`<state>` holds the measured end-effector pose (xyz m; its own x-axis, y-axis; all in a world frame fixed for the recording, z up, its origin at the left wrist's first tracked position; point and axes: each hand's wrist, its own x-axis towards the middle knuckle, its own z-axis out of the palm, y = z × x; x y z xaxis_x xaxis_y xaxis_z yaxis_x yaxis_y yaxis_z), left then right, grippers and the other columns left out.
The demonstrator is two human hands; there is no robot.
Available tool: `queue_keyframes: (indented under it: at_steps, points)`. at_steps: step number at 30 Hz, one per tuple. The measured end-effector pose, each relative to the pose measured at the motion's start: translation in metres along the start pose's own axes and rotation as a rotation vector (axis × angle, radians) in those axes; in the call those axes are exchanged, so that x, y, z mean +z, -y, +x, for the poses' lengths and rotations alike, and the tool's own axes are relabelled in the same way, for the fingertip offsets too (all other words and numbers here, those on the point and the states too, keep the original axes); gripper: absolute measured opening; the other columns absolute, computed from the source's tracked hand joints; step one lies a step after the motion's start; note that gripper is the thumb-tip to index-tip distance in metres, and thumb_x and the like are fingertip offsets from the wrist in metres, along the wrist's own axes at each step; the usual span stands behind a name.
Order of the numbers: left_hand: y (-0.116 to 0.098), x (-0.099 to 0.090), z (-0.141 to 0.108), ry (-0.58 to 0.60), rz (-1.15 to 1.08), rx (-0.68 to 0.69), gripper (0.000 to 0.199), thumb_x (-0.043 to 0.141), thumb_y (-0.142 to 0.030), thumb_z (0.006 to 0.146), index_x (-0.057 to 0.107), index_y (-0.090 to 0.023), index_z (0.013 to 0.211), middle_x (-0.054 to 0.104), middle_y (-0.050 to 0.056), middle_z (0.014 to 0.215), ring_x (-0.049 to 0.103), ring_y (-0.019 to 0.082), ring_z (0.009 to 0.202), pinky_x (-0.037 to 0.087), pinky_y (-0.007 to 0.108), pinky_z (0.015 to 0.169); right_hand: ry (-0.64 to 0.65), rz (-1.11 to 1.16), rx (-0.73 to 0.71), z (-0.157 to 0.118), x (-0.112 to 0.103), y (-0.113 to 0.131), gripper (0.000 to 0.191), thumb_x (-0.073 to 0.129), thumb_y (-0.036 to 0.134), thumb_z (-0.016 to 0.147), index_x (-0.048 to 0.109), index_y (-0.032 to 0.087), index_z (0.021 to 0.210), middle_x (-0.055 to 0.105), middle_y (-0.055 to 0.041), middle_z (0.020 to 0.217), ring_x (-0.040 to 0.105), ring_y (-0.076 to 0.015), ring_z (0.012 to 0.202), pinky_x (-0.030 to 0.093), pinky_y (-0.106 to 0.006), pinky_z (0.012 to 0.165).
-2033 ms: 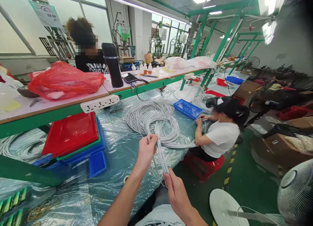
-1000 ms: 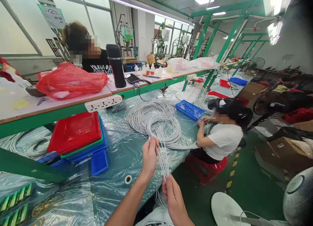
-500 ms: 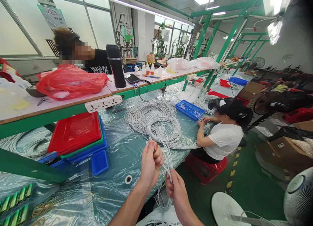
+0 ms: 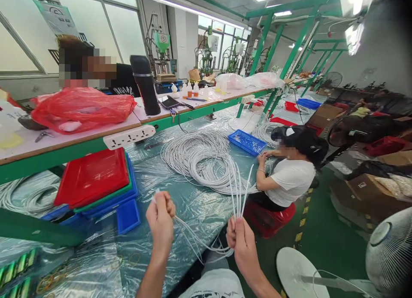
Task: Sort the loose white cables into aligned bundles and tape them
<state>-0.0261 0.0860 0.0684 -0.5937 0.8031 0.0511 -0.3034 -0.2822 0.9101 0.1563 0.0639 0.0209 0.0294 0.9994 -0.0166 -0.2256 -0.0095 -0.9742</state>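
Several thin white cables (image 4: 193, 238) hang in a slack curve between my two hands above the table's front edge. My left hand (image 4: 162, 212) is closed round one part of them, with a short pale end showing above the thumb. In a closed grip, my right hand (image 4: 240, 238) holds the other part; several cable ends fan upward from it. Behind the hands, a large pile of coiled white cable (image 4: 206, 160) lies on the plastic-covered table (image 4: 154, 255).
A person (image 4: 291, 173) sits at the right by a blue tray (image 4: 247, 142) of small pieces. Stacked trays (image 4: 93, 177) stand left under a shelf (image 4: 74, 145) holding a red bag (image 4: 83, 109) and black bottle (image 4: 146, 85). Another person leans behind it. A fan stands at the lower right.
My hands have moved apart, the left one to the left and the right one slightly right. The cables between them are now spread, with ends standing up from my right hand. The view has shifted slightly.
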Motion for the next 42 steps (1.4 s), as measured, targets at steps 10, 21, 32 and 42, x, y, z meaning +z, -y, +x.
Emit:
queue_keyframes:
  at_steps: [10, 21, 32, 42]
  points:
    - [0.027, 0.043, -0.037, 0.810, 0.375, -0.336, 0.057, 0.050, -0.064, 0.086, 0.072, -0.013, 0.074, 0.041, -0.003, 0.047, 0.032, 0.009, 0.045, 0.021, 0.022, 0.044, 0.232, -0.196, 0.035, -0.033, -0.001, -0.039, 0.052, 0.035, 0.065, 0.095, 0.044, 0.019, 0.072, 0.034, 0.0024, 0.063, 0.027, -0.0121, 0.053, 0.026, -0.025, 0.047]
    - [0.039, 0.040, -0.059, 0.889, 0.575, 0.022, 0.040, 0.045, -0.040, 0.095, 0.064, -0.018, 0.066, 0.053, 0.001, 0.056, 0.043, 0.014, 0.054, 0.027, 0.028, 0.056, 0.236, -0.044, 0.095, 0.014, -0.030, 0.025, 0.065, 0.041, 0.075, 0.087, 0.066, 0.019, 0.111, 0.065, -0.0127, 0.107, 0.057, -0.0282, 0.103, 0.048, -0.041, 0.087]
    - [0.064, 0.039, -0.075, 0.919, 0.540, -0.015, 0.039, 0.042, -0.039, 0.096, 0.065, -0.018, 0.072, 0.061, 0.006, 0.064, 0.050, 0.018, 0.059, 0.030, 0.030, 0.059, 0.213, 0.213, 0.171, 0.046, 0.011, 0.067, 0.045, 0.065, 0.062, 0.081, 0.050, 0.020, 0.086, 0.025, 0.0103, 0.058, 0.014, -0.0051, 0.042, 0.018, -0.016, 0.034]
    - [0.043, 0.024, -0.013, 0.523, 0.056, -0.393, 0.058, 0.061, -0.069, 0.076, 0.063, -0.013, 0.092, 0.018, -0.013, 0.047, 0.012, 0.005, 0.042, 0.011, 0.021, 0.041, 0.457, 0.023, 0.076, 0.043, -0.010, 0.066, 0.050, 0.057, 0.066, 0.086, 0.046, 0.019, 0.073, 0.025, 0.0104, 0.048, 0.017, -0.0048, 0.037, 0.014, -0.020, 0.035]
